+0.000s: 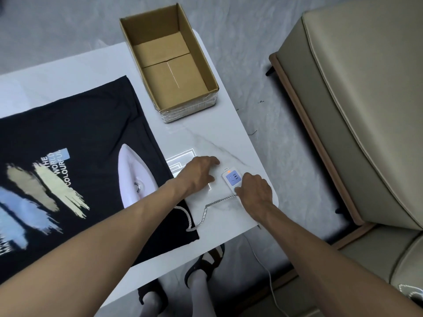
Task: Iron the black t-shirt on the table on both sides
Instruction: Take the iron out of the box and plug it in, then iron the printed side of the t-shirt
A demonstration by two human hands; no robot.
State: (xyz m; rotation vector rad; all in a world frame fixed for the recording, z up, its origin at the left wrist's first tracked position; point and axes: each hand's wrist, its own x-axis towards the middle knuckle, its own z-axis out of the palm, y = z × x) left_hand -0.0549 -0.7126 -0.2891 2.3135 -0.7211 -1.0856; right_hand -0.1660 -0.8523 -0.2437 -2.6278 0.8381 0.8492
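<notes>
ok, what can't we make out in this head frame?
- Black printed t-shirt: left part cut off by the frame edge.
- White iron: rear hidden under the left forearm.
- Plug of the braided cord: covered by the right hand.
- White power strip: socket use unclear, partly covered by that hand.

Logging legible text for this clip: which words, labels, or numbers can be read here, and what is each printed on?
"THE WORLD COLOURFUL": white print on the black t-shirt, beside a pale blue block.
Partial white letters at the t-shirt's lower left edge: cut off, unreadable.
Power strip: no readable markings, only an orange light.
Iron and cardboard box: no text visible.
</notes>
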